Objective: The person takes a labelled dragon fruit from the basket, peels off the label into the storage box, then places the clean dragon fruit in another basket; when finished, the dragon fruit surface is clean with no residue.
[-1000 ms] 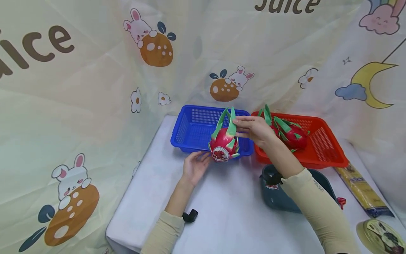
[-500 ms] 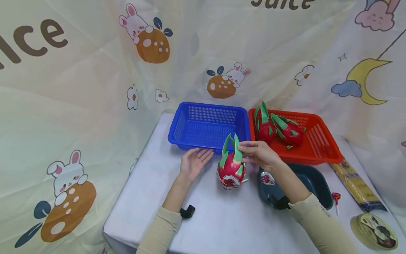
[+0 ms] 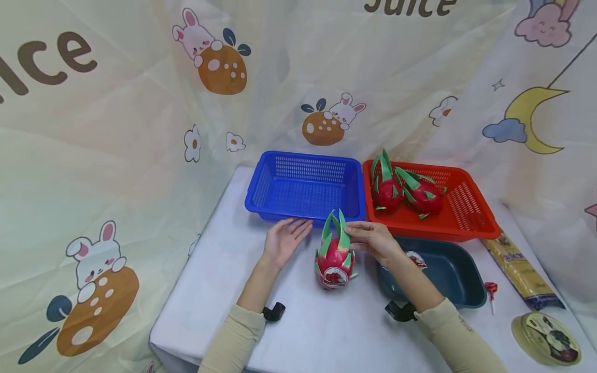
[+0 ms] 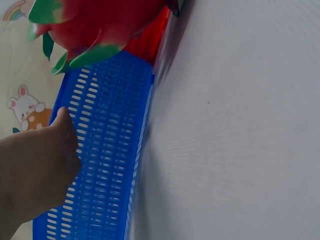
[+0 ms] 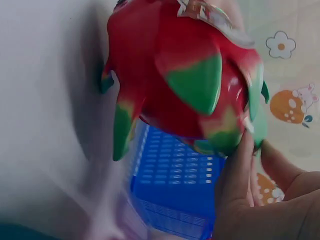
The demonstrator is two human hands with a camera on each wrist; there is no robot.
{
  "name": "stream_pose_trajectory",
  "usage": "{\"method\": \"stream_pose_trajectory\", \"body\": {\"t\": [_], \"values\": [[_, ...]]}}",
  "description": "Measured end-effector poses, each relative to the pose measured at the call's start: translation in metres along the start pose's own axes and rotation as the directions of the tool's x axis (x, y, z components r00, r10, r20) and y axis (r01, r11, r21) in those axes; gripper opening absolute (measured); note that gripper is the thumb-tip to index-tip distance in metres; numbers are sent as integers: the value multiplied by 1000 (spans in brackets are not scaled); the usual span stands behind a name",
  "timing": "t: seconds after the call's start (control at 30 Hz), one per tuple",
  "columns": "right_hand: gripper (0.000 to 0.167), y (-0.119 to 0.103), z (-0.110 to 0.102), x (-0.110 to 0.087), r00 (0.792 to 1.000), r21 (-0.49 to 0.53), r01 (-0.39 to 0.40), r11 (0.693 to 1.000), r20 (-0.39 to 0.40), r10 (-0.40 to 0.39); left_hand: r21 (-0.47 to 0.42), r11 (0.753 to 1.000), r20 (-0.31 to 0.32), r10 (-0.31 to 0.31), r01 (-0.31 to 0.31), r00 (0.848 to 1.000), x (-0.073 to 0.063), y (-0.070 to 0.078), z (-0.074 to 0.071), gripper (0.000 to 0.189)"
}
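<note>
By one of its green leaves, my right hand [image 3: 377,242] pinches a red dragon fruit [image 3: 333,255] with a round label facing me. The fruit is upright in front of the blue basket [image 3: 252,202], close over the white table. In the right wrist view, thumb and fingers close on the leaf of the dragon fruit [image 5: 150,65]. Palm turned up, my left hand [image 3: 281,244] is at the blue basket's front rim with fingers extended, left of the fruit and apart from it. The left wrist view catches the fruit [image 4: 110,22] at its top edge.
A red basket [image 3: 471,228] at the back right holds two more dragon fruits [image 3: 387,194]. In front of it sits a dark teal tray [image 3: 448,274] bearing a sticker. A lollipop [image 3: 492,290], a yellow packet [image 3: 524,272] and a round tub [image 3: 548,339] lie at the right.
My right hand has brought the dragon fruit from over the blue basket's front rim toward me and down, then slightly left. My left hand stays by the basket, its palm opened upward.
</note>
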State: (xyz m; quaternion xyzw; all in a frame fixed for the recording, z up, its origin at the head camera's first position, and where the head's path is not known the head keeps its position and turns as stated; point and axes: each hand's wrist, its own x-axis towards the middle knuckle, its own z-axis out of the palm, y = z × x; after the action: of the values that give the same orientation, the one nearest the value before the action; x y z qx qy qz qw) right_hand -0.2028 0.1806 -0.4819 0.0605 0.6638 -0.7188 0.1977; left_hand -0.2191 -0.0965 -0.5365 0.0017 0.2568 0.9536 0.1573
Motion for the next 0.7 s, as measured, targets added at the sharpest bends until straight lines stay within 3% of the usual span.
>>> {"method": "stream_pose_trajectory", "body": {"t": [0.13, 0.23, 0.4, 0.47, 0.63, 0.7], "values": [[52, -2, 4, -5, 996, -100, 52, 994, -67, -59, 183, 982, 8, -44, 42, 999, -2, -4, 1, 21], [49, -5, 7, -7, 991, -163, 74, 984, -101, -91, 341, 937, 26, -84, 70, 996, -4, -6, 3, 32], [45, -8, 12, -7, 982, -233, 103, 967, -129, -136, 508, 860, 45, -76, 42, 996, -7, -4, 6, 37], [42, -8, 14, -6, 981, -243, 115, 963, -126, -149, 582, 812, 62, -88, 36, 994, -9, -2, 7, 36], [34, -9, 20, 0, 984, -195, 136, 971, -89, -155, 752, 657, 95, -184, 51, 978, -13, 5, 6, 40], [33, -9, 26, 1, 982, -190, 149, 970, -85, -168, 782, 620, 90, -205, 58, 975, -13, 7, 6, 42]]}}
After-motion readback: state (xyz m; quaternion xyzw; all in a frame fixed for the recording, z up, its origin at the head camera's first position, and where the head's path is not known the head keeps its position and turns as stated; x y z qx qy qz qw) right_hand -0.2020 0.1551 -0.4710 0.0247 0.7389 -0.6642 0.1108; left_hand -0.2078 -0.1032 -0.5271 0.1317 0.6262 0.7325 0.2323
